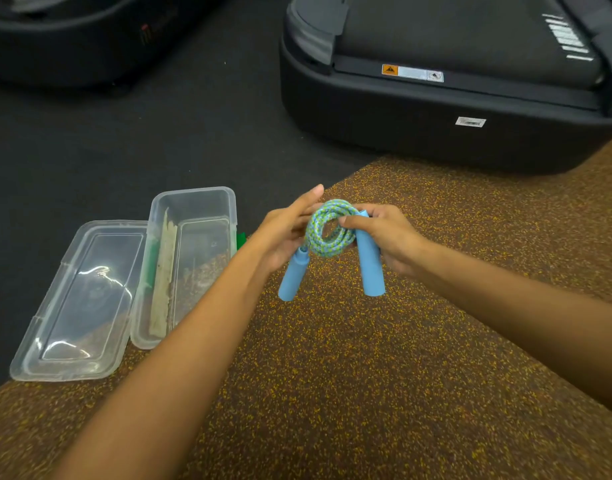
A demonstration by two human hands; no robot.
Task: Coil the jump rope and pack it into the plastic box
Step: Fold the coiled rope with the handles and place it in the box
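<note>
Blue and green braid made up the jump rope [328, 227], which was wound into a tight ring of several loops and held up in the air at the centre of the frame, between the person's two hands. The right hand [384, 239] was closed on it from the right, thumb and fingers pinching the coil where it met the right handle [369, 263], a pale blue foam tube that hung down from that hand. The left hand [287, 233] lay against the left side of the ring with its fingers stretched out and fairly flat, supporting the coil rather than clenching it; how firmly it pressed I could not tell. The left handle [292, 277], the same pale blue, dangled slantwise below that palm. Under the hands spread a brown rubber floor [366, 375] flecked with yellow, which gave way to a black mat [159, 133] toward the upper left of the frame. The plastic box [193, 237], clear and oblong, sat open at the left of the frame, astride the border of the two surfaces, well apart from the rope, with a pale strip [164, 271] lying lengthwise inside it. Its clear lid [79, 299] lay flat just beside it on the left, touching its long side. A black treadmill base [436, 116] filled the upper right.
</note>
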